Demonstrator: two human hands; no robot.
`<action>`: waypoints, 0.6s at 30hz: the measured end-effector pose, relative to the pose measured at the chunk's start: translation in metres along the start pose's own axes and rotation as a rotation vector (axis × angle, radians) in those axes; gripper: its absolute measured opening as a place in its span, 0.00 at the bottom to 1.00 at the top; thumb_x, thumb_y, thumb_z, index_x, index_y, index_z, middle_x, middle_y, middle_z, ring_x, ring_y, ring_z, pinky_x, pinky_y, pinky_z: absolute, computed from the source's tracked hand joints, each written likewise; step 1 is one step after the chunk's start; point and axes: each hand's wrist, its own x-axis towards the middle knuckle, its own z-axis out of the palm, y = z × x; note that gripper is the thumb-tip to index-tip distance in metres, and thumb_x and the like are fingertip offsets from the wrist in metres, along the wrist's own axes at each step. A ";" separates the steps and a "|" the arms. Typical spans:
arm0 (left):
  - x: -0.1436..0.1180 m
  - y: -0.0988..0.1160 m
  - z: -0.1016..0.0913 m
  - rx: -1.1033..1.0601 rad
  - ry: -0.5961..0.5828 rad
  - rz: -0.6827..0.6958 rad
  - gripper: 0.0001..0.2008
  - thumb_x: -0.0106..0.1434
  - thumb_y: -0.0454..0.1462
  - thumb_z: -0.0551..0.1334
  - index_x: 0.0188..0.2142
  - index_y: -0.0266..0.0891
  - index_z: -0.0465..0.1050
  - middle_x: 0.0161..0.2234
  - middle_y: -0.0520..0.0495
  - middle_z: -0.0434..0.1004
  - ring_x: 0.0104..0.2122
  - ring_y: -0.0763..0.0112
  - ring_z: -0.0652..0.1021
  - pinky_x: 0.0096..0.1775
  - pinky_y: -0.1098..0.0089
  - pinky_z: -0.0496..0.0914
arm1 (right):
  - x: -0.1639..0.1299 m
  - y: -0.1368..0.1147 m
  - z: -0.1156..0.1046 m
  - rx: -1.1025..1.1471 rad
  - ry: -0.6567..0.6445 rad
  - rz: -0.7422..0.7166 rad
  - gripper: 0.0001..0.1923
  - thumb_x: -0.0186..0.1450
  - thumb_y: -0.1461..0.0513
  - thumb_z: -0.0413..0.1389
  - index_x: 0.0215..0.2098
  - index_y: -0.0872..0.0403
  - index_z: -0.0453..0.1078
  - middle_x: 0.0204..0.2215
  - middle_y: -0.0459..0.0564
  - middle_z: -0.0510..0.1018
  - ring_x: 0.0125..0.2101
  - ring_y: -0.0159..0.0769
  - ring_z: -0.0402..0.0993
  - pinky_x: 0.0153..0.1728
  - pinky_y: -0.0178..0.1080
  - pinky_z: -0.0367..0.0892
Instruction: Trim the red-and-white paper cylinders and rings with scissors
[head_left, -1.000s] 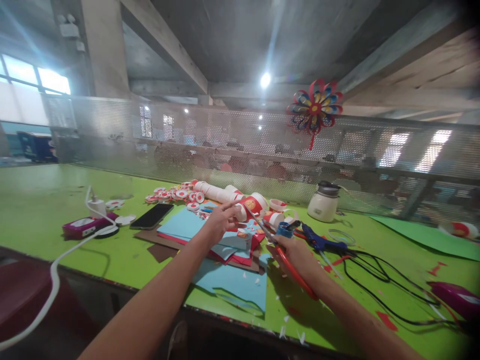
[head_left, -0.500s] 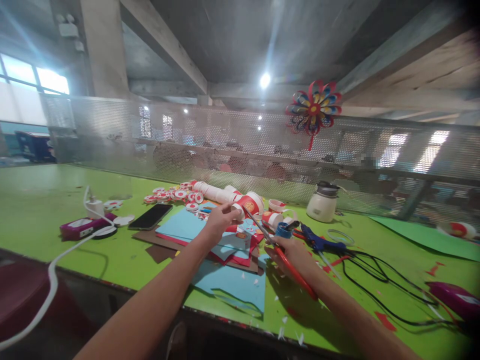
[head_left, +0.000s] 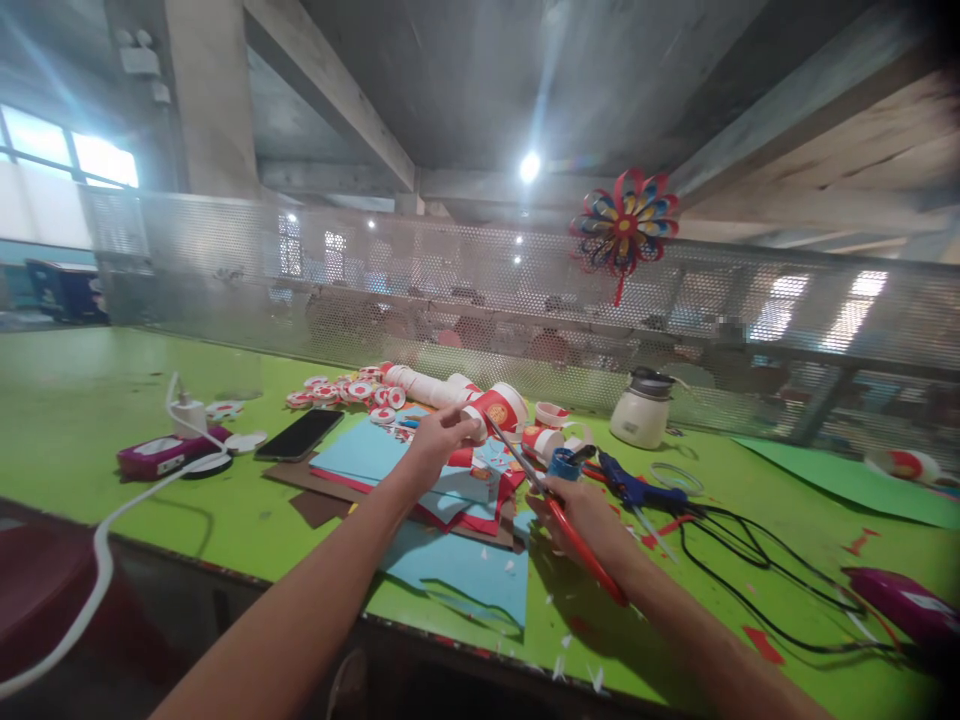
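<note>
Holding a red-and-white paper cup (head_left: 504, 408) in the left hand (head_left: 441, 446), between near and far edges of the worktop (head_left: 127, 385); gripping red-handled scissors (head_left: 579, 547) in the right hand (head_left: 600, 520), blades toward the cup.

Craft workshop, concrete beams (head_left: 341, 100), scissors (head_left: 571, 540), glue gun (head_left: 637, 488), coloured paper (head_left: 367, 450)

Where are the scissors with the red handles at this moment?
In the head view, the scissors are right of centre, in the right hand, their blades pointing toward the red-and-white cup.
</note>
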 end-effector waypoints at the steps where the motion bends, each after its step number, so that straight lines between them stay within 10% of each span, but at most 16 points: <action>1: 0.000 0.000 0.000 0.014 -0.001 0.004 0.16 0.43 0.36 0.69 0.33 0.29 0.74 0.26 0.46 0.74 0.28 0.69 0.74 0.36 0.62 0.71 | 0.001 0.000 0.000 0.000 0.001 -0.004 0.15 0.62 0.57 0.48 0.31 0.57 0.74 0.21 0.52 0.78 0.22 0.39 0.73 0.24 0.35 0.60; 18: 0.002 -0.006 -0.002 -0.065 -0.082 -0.029 0.23 0.46 0.34 0.68 0.43 0.31 0.72 0.33 0.44 0.76 0.31 0.68 0.76 0.40 0.62 0.71 | -0.001 -0.008 -0.003 0.016 -0.028 0.012 0.11 0.58 0.64 0.47 0.27 0.56 0.71 0.19 0.49 0.76 0.19 0.35 0.70 0.21 0.32 0.58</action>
